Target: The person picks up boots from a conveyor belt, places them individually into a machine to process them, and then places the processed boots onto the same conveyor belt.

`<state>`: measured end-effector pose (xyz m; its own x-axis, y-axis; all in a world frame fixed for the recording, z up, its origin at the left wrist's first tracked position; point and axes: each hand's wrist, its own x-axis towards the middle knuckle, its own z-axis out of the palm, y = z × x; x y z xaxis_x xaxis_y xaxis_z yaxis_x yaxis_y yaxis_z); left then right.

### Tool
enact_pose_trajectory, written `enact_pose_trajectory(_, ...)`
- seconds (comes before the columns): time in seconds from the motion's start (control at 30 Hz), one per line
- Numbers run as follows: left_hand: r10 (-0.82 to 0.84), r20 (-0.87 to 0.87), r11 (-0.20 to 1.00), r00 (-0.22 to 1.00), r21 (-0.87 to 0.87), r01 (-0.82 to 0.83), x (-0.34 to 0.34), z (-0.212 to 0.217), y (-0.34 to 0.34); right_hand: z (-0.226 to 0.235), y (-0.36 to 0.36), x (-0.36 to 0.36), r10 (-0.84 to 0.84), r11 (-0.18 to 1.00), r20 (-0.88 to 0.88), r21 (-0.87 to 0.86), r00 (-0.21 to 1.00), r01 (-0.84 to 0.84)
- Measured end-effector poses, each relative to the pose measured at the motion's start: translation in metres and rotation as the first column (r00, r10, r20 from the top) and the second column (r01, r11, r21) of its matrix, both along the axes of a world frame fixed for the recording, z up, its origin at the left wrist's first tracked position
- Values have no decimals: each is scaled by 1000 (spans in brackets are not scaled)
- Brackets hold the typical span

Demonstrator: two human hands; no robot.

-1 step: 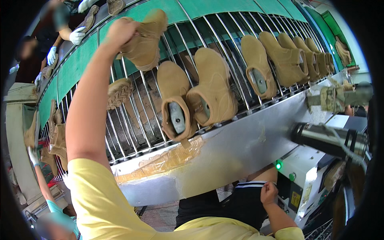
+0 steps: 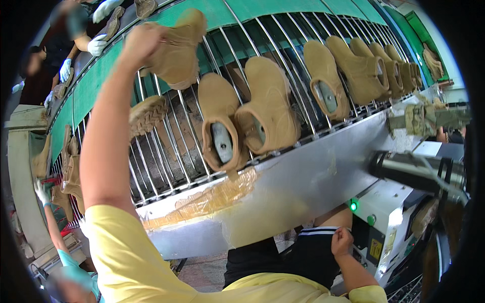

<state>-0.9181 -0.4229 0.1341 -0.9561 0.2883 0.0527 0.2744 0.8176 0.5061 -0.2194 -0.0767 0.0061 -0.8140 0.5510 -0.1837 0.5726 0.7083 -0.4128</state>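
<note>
At the left edge, a co-worker in a teal sleeve [image 2: 64, 258] reaches a white-gloved hand [image 2: 41, 192] up beside several tan boots [image 2: 73, 174] on the rack. At the far left, another gloved hand [image 2: 97, 45] is near a loose shoe piece [image 2: 115, 22], beyond a green band [image 2: 98, 78].

The left hand [image 2: 144, 46], its arm extended from the near left, grasps the raised boot [image 2: 179, 55] at its left side; the fingers are partly hidden. This tan boot is over the far side of the metal-rod rack [image 2: 169, 164], toe toward the far right. Nearer, just right of the forearm, another boot [image 2: 148, 116] shows its ridged sole.

In the middle, two boots [image 2: 268, 108] stand side by side, touching, openings toward the near side; a grey insert shows inside the left one. A metal ledge [image 2: 303, 177] with a taped brown patch [image 2: 217, 194] runs along the near edge.

The right hand [image 2: 342, 242] is at the near right, by the thigh, fingers folded into a loose fist; whether it holds anything cannot be told. Beyond it, more boots [image 2: 356, 76] line the rack toward the far right.
</note>
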Motion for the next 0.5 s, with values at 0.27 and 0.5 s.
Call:
enact_pose_trajectory(0.27, 108, 95, 890, 990, 435, -139, 238, 117, -55, -34, 10, 82, 12, 997, -210, -72, 978, -28)
enact_pose_trajectory(0.5, 92, 476, 661, 875, 628, -411, 457, 112, -41, -49, -12, 111, -129, 978, -425, -204, 896, 44)
